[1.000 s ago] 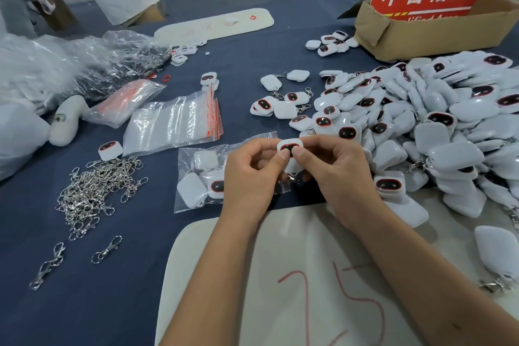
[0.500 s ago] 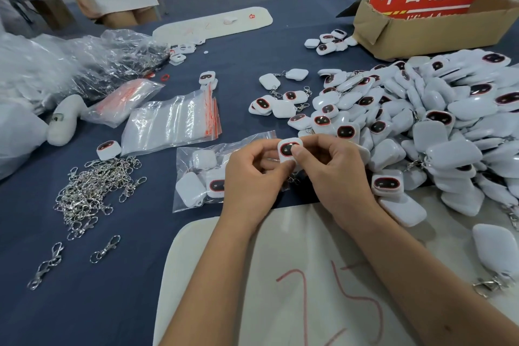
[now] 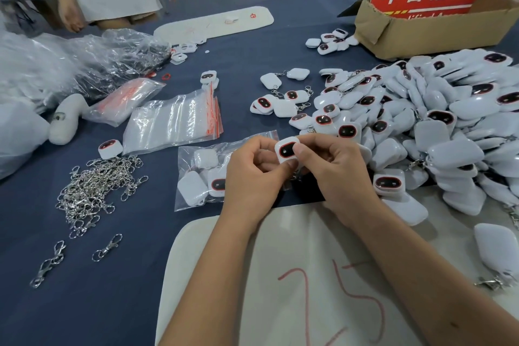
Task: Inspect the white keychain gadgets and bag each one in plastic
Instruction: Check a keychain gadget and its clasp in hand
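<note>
Held gadget [image 3: 287,150]: above the near-centre of the blue table [image 3: 140,303]; dark red-rimmed screen faces the camera, long axis roughly upright, tilted slightly right.
Left hand [image 3: 252,177]: fingers curled, pinches the gadget's left and lower edges.
Right hand [image 3: 337,171]: thumb on the gadget's right edge, fingers curled behind.
Filled bag [image 3: 202,174]: lies flat, just left of the hands.
Gadget pile [image 3: 421,126]: right side.
Clasp heap [image 3: 92,191]: near left.

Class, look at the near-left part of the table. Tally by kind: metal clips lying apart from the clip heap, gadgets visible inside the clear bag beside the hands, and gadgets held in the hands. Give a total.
Loose metal clips: 2
Gadgets in the clear bag: 3
Gadgets held in both hands: 1
Total: 6
</note>
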A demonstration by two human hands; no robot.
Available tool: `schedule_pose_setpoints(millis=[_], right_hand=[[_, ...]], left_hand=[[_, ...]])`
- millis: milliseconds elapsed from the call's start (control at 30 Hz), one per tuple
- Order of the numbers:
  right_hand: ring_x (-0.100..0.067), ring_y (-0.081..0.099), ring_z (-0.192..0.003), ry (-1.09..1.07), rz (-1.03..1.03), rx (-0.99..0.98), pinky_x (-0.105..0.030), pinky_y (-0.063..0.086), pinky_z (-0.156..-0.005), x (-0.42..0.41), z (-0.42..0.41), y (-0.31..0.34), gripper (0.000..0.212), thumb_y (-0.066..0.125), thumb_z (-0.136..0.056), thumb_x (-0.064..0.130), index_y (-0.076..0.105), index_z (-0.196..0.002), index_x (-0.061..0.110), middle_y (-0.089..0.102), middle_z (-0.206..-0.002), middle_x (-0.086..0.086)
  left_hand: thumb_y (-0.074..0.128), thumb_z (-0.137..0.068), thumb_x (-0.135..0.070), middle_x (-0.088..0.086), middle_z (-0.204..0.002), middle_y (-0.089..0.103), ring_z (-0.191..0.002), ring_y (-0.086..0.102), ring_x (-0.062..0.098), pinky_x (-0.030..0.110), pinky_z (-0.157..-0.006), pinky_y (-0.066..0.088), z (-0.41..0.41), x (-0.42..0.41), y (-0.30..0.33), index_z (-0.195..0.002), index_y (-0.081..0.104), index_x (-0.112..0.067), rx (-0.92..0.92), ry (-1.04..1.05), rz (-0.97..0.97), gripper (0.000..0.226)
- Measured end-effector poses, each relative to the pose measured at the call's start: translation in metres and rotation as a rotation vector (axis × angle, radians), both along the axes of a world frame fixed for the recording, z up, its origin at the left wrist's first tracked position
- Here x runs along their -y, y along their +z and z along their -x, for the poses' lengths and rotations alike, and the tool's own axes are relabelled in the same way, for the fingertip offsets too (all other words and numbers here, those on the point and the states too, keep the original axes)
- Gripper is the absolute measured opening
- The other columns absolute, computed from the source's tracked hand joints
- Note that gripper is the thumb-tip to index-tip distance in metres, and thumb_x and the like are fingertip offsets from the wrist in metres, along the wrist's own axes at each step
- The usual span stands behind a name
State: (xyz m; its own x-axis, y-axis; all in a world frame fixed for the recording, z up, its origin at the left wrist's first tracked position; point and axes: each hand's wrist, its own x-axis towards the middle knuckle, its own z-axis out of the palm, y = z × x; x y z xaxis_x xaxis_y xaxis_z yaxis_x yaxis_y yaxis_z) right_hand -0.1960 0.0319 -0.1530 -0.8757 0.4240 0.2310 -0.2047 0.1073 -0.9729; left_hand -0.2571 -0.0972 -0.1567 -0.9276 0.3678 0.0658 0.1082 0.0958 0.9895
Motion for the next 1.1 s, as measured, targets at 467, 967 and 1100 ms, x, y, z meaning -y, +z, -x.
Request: schedule_pose_setpoints(millis=[467, 967, 1100], right_hand=[[-0.004, 0.072, -0.077, 0.031, 0.045, 0.028, -0.018, 0.055, -0.071, -0.001, 0.003, -0.005, 0.021, 0.066, -0.100, 0.010, 0.079, -0.098, 0.026, 0.080, -0.086, 0.006], [-0.006, 0.061, -0.060, -0.004, 0.073, 0.035, -0.020, 0.050, -0.059, -0.002, 0.005, -0.010, 0.012, 0.071, -0.096, 0.002, 0.074, -0.098, 0.014, 0.074, -0.075, 0.004], [-0.003, 0.057, -0.053, -0.163, 0.113, 0.052, -0.016, 0.046, -0.055, -0.005, 0.008, -0.012, 0.010, 0.068, -0.098, 0.004, 0.073, -0.101, 0.011, 0.068, -0.068, 0.010]], left_hand=[[0.083, -0.085, -0.009, 0.006, -0.083, 0.077, -0.081, 0.073, 0.032, 0.040, -0.071, 0.062, -0.003, -0.004, 0.002, -0.096, 0.073, -0.014, 0.004, 0.084, -0.023, 0.016], [0.069, -0.099, -0.023, -0.005, -0.079, 0.072, -0.070, 0.068, 0.007, 0.023, -0.069, 0.058, -0.006, -0.009, 0.003, -0.093, 0.072, -0.013, -0.118, 0.244, -0.101, 0.012], [0.070, -0.096, -0.029, -0.011, -0.085, 0.068, -0.079, 0.063, 0.006, 0.013, -0.071, 0.047, -0.009, -0.009, 0.002, -0.090, 0.066, -0.023, -0.299, 0.322, 0.104, 0.009]])
